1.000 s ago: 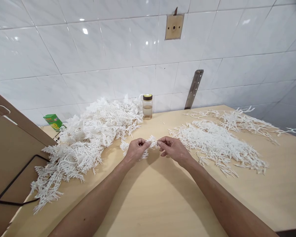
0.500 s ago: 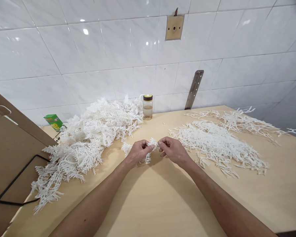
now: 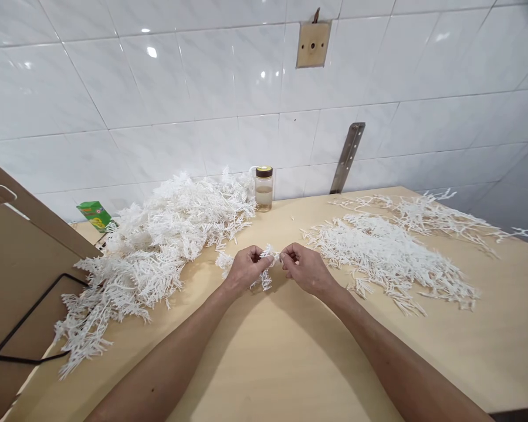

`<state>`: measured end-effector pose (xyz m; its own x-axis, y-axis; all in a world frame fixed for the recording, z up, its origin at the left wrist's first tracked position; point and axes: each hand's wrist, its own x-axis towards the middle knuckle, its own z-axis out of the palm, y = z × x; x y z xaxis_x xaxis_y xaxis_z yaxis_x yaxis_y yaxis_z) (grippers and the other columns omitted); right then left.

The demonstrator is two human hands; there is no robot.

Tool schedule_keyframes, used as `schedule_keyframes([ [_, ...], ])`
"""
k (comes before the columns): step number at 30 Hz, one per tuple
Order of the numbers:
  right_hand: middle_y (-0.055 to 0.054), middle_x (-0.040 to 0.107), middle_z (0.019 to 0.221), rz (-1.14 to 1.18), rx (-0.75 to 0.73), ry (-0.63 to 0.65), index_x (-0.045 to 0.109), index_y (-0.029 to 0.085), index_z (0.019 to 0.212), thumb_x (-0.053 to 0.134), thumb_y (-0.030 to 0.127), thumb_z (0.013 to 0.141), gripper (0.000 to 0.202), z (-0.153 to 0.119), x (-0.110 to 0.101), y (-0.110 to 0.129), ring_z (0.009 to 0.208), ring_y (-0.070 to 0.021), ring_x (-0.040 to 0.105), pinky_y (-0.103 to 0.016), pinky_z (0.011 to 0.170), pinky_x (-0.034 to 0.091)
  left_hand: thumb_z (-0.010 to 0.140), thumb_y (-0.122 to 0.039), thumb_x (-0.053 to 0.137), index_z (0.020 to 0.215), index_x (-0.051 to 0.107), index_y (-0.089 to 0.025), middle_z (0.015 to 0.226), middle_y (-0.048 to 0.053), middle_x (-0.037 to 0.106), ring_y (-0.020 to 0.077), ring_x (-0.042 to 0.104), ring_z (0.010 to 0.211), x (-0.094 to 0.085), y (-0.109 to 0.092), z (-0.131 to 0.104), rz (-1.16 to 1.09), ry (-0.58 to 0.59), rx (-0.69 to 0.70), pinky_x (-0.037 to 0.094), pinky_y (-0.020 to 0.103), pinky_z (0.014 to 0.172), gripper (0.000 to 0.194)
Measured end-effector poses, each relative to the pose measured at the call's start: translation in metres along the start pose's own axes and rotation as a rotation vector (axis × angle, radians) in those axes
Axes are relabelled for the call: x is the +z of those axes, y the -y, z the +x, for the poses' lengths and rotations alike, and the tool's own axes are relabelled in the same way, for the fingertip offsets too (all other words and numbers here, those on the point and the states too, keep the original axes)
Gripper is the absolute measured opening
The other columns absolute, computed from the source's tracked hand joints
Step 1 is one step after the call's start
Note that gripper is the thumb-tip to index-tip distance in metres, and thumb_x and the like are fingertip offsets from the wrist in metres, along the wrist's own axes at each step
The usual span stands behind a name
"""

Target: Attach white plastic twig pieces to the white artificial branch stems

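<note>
A small white, finely branched artificial sprig is held over the table's middle. My left hand is closed around it, thumb on top, with feathery ends showing below and to the left of the fingers. Close on the right, my right hand pinches the sprig's tip between thumb and fingertips. A large heap of fluffy white sprigs lies to the left. Smaller white pieces form a flat pile on the right, with bare white branching stems behind it.
A lidded jar of liquid stands by the tiled wall. Beside the left heap are a green box and a brown board with a black metal frame. A metal bracket leans at the wall above the wooden table.
My right hand has shifted slightly left, and its fingers have closed onto the sprig's tip. My left hand stays nearly in place, gripping the sprig.
</note>
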<state>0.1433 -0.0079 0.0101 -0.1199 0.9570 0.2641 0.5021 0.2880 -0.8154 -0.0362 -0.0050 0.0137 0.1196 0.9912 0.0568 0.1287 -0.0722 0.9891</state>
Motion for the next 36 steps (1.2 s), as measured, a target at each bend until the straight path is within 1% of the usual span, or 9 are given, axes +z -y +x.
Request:
schedule_keyframes([
  [7,0.002,0.063,0.064,0.156,0.128,0.078,0.058,0.020,0.082,0.057,0.032,0.081,0.012,-0.001,0.000,0.003,0.053,-0.0135,0.062,-0.023,0.047,0.050,0.065,-0.045,0.075,0.076,0.061,-0.015,0.064,-0.002,0.056,0.0096,0.047,0.058,-0.002,-0.005,-0.002,-0.005,0.052,-0.015,0.034,0.022,0.055,0.035],
  [13,0.002,0.063,0.064,0.164,0.114,0.094,0.060,0.020,0.082,0.056,0.030,0.082,0.011,-0.001,-0.001,0.002,0.049,-0.0123,0.060,-0.023,0.046,0.048,0.065,-0.046,0.075,0.072,0.060,-0.014,0.063,-0.002,0.055,0.0095,0.046,0.057,-0.003,-0.006,-0.001,-0.001,0.088,-0.057,0.033,0.023,0.055,0.036],
  [17,0.002,0.063,0.064,0.014,0.035,0.094,0.062,0.020,0.083,0.053,0.028,0.085,0.012,-0.001,-0.002,0.000,0.054,-0.0134,0.060,-0.024,0.052,0.046,0.068,-0.048,0.073,0.072,0.060,-0.014,0.062,-0.002,0.054,0.0096,0.045,0.055,-0.003,-0.004,0.000,-0.014,0.106,-0.067,0.031,0.023,0.052,0.036],
  [21,-0.001,0.066,0.071,-0.278,-0.184,-0.008,0.061,0.020,0.083,0.049,0.022,0.088,0.013,-0.001,0.002,-0.002,0.064,-0.0150,0.059,-0.026,0.061,0.042,0.069,-0.042,0.071,0.071,0.060,-0.014,0.060,-0.002,0.052,0.0088,0.042,0.053,-0.001,-0.002,0.000,0.016,0.117,-0.089,0.029,0.022,0.051,0.030],
  [23,-0.004,0.066,0.075,-0.402,-0.241,-0.052,0.059,0.019,0.083,0.047,0.019,0.089,0.014,0.000,0.006,-0.001,0.066,-0.0159,0.058,-0.026,0.062,0.039,0.068,-0.041,0.071,0.070,0.059,-0.015,0.061,-0.002,0.052,0.0089,0.043,0.054,0.002,0.000,0.001,0.029,0.088,-0.073,0.030,0.022,0.051,0.028],
  [27,-0.005,0.065,0.076,-0.505,-0.171,-0.112,0.057,0.018,0.082,0.047,0.015,0.086,0.011,0.002,0.013,0.002,0.065,-0.0163,0.056,-0.027,0.060,0.035,0.069,-0.040,0.069,0.069,0.059,-0.016,0.061,-0.002,0.053,0.0102,0.045,0.056,0.008,0.004,0.003,0.054,0.011,-0.004,0.034,0.022,0.053,0.026],
  [31,-0.001,0.063,0.068,-0.358,0.016,-0.110,0.056,0.020,0.076,0.053,0.019,0.081,0.007,0.002,0.014,0.003,0.062,-0.0157,0.057,-0.025,0.057,0.036,0.070,-0.040,0.067,0.068,0.059,-0.016,0.061,-0.002,0.054,0.0109,0.046,0.058,0.012,0.007,0.002,0.079,-0.014,0.028,0.035,0.023,0.055,0.025],
  [33,-0.001,0.063,0.068,-0.345,-0.012,-0.091,0.056,0.020,0.076,0.052,0.020,0.082,0.007,0.003,0.014,0.000,0.063,-0.0160,0.057,-0.025,0.058,0.037,0.070,-0.041,0.067,0.069,0.059,-0.016,0.062,-0.001,0.055,0.0115,0.047,0.059,0.012,0.008,0.001,0.064,0.005,0.029,0.036,0.023,0.055,0.026],
  [36,-0.004,0.063,0.070,-0.475,-0.090,-0.132,0.057,0.018,0.079,0.047,0.016,0.085,0.012,0.007,0.010,-0.009,0.065,-0.0176,0.056,-0.028,0.062,0.038,0.070,-0.042,0.068,0.069,0.059,-0.016,0.061,-0.002,0.054,0.0109,0.046,0.057,0.010,0.011,-0.002,0.036,0.020,0.031,0.035,0.023,0.054,0.027],
])
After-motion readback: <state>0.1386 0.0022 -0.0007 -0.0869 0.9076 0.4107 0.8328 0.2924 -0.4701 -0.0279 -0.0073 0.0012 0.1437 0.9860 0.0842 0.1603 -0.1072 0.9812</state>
